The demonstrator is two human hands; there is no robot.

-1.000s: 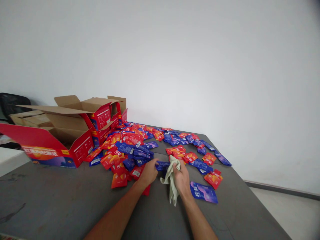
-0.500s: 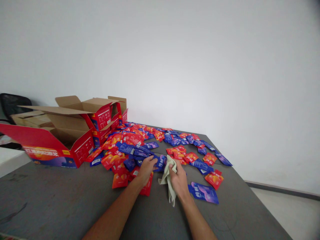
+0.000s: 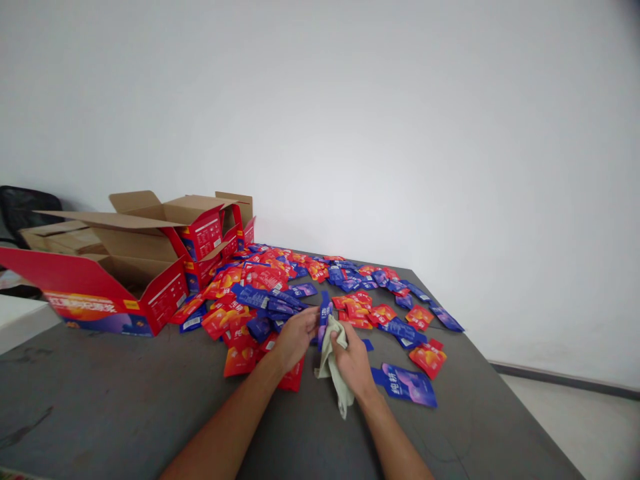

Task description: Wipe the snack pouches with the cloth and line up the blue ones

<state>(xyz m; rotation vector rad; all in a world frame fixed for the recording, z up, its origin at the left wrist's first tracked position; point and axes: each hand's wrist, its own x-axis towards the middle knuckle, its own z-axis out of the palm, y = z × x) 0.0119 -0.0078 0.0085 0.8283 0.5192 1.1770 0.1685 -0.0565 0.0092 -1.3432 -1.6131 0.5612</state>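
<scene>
"Grey, the tabletop [image 3: 125,393], with dark smears toward its near left. What's around it?"

"A plain white wall [image 3: 350,133] rises behind, with dark skirting [image 3: 560,380] above a pale floor [image 3: 590,420] on the right. A black chair [image 3: 30,207] shows at the far left."

"And the counts?"

"One chair, one cloth, two hands. At least four red printed boxes [image 3: 165,297] at the left; they overlap, so I can't give an exact number. Same trouble with the red pouches [image 3: 240,359] and blue pouches [image 3: 447,319]: dozens, heaped beside the boxes and scattered out to the right. A single purple-printed pouch [image 3: 410,387] lies just beside the right wrist."

"How are the hands?"

"The left hand [image 3: 296,337] is mostly closed, fingertips pinching the left edge of one held pouch [image 3: 325,312]. That one stands roughly upright between the two hands, in front of the scattered ones."

"The right?"

"The right hand [image 3: 354,360] is closed around the pale cloth [image 3: 334,367], which is bunched against the pouch's lower right side, its loose end hanging below. Whether those fingers touch the pouch itself, I can't tell."
</scene>
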